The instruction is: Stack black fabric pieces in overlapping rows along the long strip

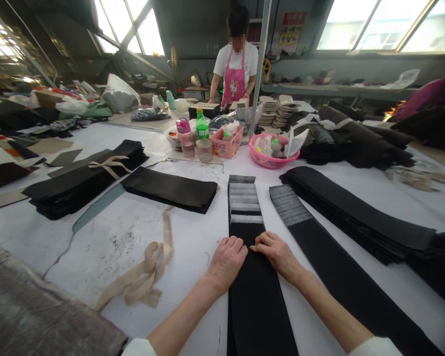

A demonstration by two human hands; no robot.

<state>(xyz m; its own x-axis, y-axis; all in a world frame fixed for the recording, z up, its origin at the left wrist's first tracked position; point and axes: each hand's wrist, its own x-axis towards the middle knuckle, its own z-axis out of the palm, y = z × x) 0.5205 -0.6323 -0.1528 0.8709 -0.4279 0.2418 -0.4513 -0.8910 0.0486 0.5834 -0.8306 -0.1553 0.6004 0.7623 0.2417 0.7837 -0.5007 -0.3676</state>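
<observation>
A stack of long black fabric or leather strips (257, 301) lies lengthwise on the white table in front of me. Its far end is fanned out, so several pale grey edges (244, 198) show in steps. My left hand (228, 259) has its fingers curled over the left side of the top strip. On the opposite side, my right hand (276, 254) pinches the same strip between thumb and fingers. The fingertips of both hands come close together, and what lies under them is partly hidden. To the right is a second fanned stack of black strips (330, 262).
More black stacks lie at the right (359, 212), mid-left (170, 188) and far left, one tied bundle (85, 178). Beige cloth ribbon (152, 272) curls on the table (193, 277). Behind are a green-capped bottle (202, 126), a pink basket (274, 158), a metal pole (260, 69) and a co-worker (235, 74).
</observation>
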